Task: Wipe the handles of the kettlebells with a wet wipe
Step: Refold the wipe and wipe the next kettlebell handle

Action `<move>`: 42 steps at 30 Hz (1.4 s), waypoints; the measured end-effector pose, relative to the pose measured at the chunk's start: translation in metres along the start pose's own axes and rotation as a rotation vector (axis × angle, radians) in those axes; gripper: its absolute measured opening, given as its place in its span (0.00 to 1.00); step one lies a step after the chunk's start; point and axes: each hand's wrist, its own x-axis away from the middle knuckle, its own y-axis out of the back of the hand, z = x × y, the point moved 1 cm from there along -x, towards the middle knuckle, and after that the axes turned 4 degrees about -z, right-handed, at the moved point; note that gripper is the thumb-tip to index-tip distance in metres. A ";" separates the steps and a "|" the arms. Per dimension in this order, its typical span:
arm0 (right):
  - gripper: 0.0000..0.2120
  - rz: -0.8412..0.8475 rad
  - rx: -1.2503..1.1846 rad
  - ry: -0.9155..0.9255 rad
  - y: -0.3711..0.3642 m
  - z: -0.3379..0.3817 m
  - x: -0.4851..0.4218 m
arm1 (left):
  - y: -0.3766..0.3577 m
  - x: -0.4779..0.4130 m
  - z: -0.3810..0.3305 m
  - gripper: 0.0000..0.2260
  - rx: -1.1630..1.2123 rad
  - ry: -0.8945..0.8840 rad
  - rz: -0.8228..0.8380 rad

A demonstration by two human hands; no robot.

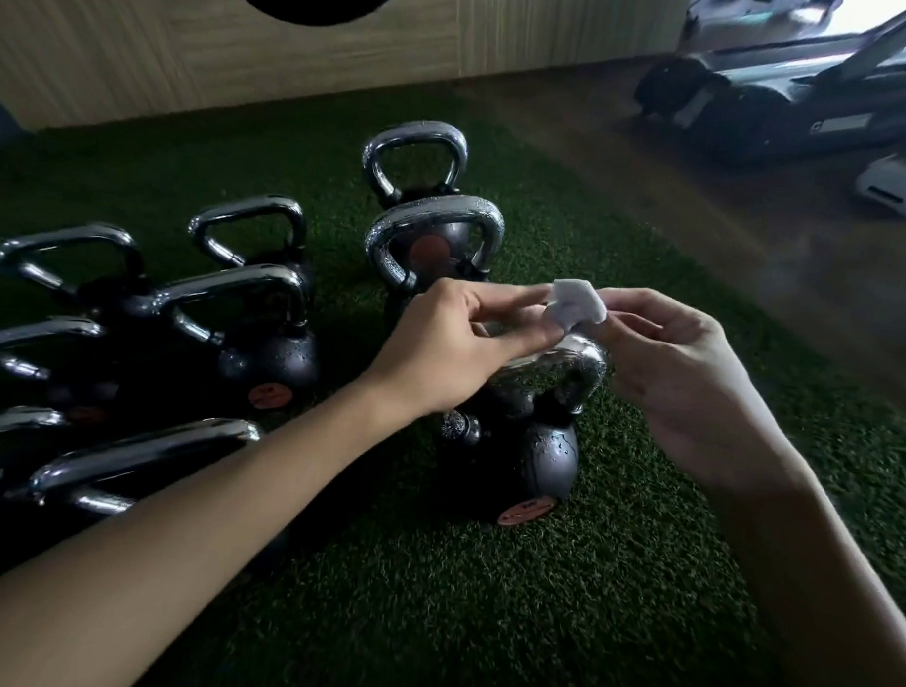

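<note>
Several black kettlebells with chrome handles stand on green turf. The nearest kettlebell (544,459) sits at centre, its wet chrome handle (568,362) just below my hands. A small folded white wet wipe (578,307) is pinched between the fingertips of my left hand (461,343) and my right hand (681,372), held a little above that handle. Behind it stand two more kettlebells, one with a droplet-covered handle (434,229) and one further back (414,151). Part of the near handle is hidden by my left hand.
A cluster of several kettlebells (266,347) fills the left side. The green turf (431,599) extends toward me. A wooden wall panel (246,38) runs along the back. A treadmill base (756,117) and a white device (893,189) sit at the right on a brown floor.
</note>
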 end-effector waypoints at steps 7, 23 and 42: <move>0.15 -0.150 0.414 0.209 0.004 0.002 -0.018 | 0.016 0.000 0.000 0.12 -0.098 -0.127 -0.209; 0.22 0.330 1.586 0.491 0.010 0.005 -0.048 | 0.019 0.027 0.011 0.12 -0.532 -0.221 -0.059; 0.20 0.350 1.507 0.624 0.014 -0.007 -0.048 | 0.009 0.048 0.026 0.03 -0.463 -0.194 -0.293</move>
